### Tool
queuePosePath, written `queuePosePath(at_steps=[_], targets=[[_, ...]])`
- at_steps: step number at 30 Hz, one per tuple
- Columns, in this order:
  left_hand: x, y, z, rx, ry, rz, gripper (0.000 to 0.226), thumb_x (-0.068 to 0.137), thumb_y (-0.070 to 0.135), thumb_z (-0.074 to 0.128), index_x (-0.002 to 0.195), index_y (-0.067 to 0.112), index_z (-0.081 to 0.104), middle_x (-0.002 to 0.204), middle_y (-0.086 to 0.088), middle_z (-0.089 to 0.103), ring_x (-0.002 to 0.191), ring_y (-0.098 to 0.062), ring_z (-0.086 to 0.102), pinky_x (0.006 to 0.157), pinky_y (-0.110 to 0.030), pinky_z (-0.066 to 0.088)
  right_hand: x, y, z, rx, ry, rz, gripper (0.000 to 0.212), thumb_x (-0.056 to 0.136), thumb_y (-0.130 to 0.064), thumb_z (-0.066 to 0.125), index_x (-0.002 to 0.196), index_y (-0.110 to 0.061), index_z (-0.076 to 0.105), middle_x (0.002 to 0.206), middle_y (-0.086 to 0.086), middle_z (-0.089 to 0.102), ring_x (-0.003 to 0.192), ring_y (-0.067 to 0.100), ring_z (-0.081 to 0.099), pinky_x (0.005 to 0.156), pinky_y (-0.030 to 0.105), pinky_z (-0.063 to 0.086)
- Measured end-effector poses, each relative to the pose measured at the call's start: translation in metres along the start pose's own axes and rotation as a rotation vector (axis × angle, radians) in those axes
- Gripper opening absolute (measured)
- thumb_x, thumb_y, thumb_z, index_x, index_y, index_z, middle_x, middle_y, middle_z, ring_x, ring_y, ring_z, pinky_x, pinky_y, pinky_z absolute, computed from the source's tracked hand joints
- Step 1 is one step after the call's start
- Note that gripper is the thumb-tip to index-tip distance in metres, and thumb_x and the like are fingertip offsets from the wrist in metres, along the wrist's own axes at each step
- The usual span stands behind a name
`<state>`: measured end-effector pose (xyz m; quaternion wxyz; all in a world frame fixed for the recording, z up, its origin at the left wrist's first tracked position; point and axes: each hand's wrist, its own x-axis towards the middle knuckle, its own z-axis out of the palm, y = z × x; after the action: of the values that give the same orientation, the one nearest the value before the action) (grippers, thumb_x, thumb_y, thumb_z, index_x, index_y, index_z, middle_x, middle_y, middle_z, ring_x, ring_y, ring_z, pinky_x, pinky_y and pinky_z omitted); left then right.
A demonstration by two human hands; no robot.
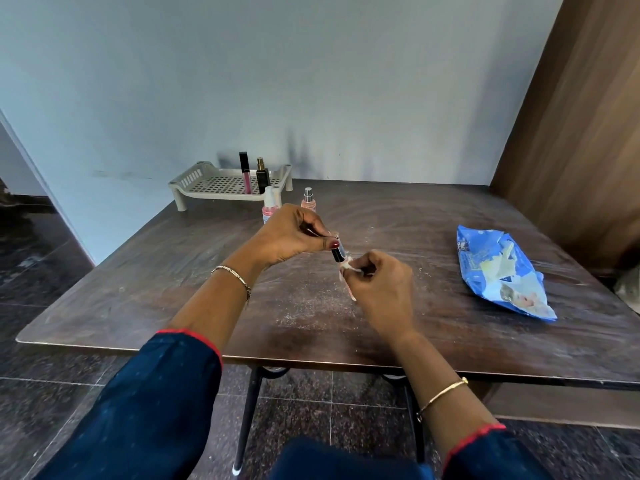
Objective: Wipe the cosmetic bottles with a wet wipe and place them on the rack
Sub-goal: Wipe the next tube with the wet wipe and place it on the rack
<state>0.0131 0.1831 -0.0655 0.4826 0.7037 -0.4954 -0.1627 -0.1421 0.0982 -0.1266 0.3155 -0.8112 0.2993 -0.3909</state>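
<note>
Occlusion first: slim tube (338,253) is showing only its dark cap end between the two hands; its lower body is sitting inside the wet wipe (347,269) and behind the fingers, so its colour and length are hard to call; a pale strip is hanging below the knuckles on the right, wipe or tube end, cannot tell.

Grip: left hand (287,237) is pinching the cap end with thumb and curled fingers; right hand (377,285) is curling round the wet wipe and gripping the tube's lower part through it; slim tube is tilting, cap end up and far-left, held over the middle of the table (173,289).

The left hand is also covering the lower part of a pink bottle (268,206) with a white top and the base of a peach spray bottle (308,200); both are standing on the table just near of the rack (194,178), not on it.

The rack is sitting at the far left of the table; a pink gloss tube (246,174) with a black cap and a dark bottle (262,176) with a gold top are standing upright on it, side by side.

A blue wipe pack (502,275) is lying on the right, well apart from the hands; its print is too blurred to read.
</note>
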Motion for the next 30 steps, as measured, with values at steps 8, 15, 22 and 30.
queuePosePath(at_steps=[8,15,22,30], targets=[[0.001,-0.003,0.0,-0.113,-0.075,0.006,0.016,0.075,-0.004,0.073,0.087,-0.01,0.065,0.098,-0.01,0.073,0.093,-0.015,0.07,0.082,-0.023,0.055,-0.007,0.018,-0.003,-0.084,-0.092,0.026,0.021,0.071,-0.029,0.08,0.067,-0.019,0.063,0.06,-0.008,0.063,0.053,0.007,0.057,0.051,0.027,0.048],[0.0,-0.004,0.007,-0.196,-0.09,0.04,0.014,0.077,-0.008,0.069,0.089,-0.002,0.067,0.102,-0.009,0.07,0.093,-0.013,0.068,0.084,-0.024,0.055,-0.019,0.023,-0.005,-0.027,-0.085,0.071,0.017,0.071,-0.02,0.082,0.071,-0.019,0.065,0.068,-0.01,0.065,0.059,0.003,0.06,0.052,0.018,0.045],[-0.009,-0.004,0.008,-0.195,-0.06,0.075,0.014,0.078,-0.006,0.069,0.087,0.004,0.069,0.096,-0.005,0.071,0.092,-0.013,0.068,0.085,-0.023,0.053,-0.004,-0.013,-0.005,0.283,-0.001,0.059,0.021,0.08,-0.017,0.075,0.082,-0.033,0.062,0.077,-0.016,0.067,0.073,-0.003,0.063,0.066,0.01,0.05],[-0.015,-0.007,0.011,-0.231,-0.006,0.113,0.016,0.076,-0.009,0.069,0.086,0.003,0.07,0.097,-0.006,0.073,0.095,-0.019,0.07,0.085,-0.026,0.054,-0.001,-0.011,0.003,0.369,0.061,0.01,0.008,0.08,-0.006,0.073,0.083,-0.013,0.07,0.08,-0.01,0.068,0.075,-0.001,0.064,0.066,0.009,0.049]])
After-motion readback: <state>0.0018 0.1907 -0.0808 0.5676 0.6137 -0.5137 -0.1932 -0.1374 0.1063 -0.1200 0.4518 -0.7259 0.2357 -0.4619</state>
